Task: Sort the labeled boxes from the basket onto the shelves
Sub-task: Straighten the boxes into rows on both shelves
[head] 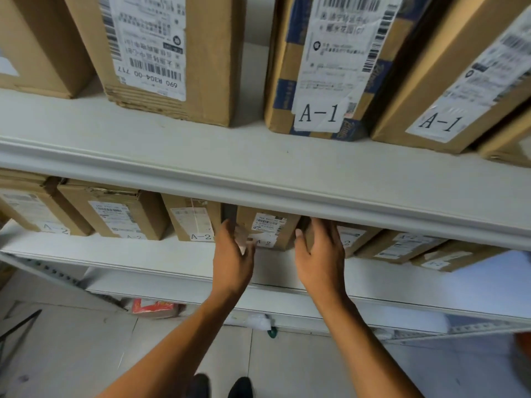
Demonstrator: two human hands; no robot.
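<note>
Head view, looking down along white metal shelving

Upper shelf (201, 156), across the top of the frame: a row of upright cardboard boxes with shipping labels. Plain box (37, 47) at upper left; box (169, 53) with a barcode label just right of it; box with blue printed tape (324, 67) marked A-1 at upper centre-right; another A-1 box (448, 81) leaning at upper right.

Lower shelf (120, 254), across the middle of the frame, partly hidden under the upper shelf's front edge: a row of boxes marked A-2. Three stand at centre left (31, 211), (115, 214), (192, 222); several more lie at centre right (399, 245).

Box in hand (267, 229): cardboard, white label marked A-2, on the lower shelf at frame centre, in line with the row.

Left hand (231, 259): fingers straight, pressed flat against the box's left side.

Right hand (319, 254): fingers straight along the box's right side, thumb at its front corner. Neither hand is curled round the box; it sits between the two palms.

Floor, bottom of the frame: grey tiles, a red packet (155, 307) under the shelving, a crumpled clear bag (258, 321), two dark shoe tips (221, 386)
</note>
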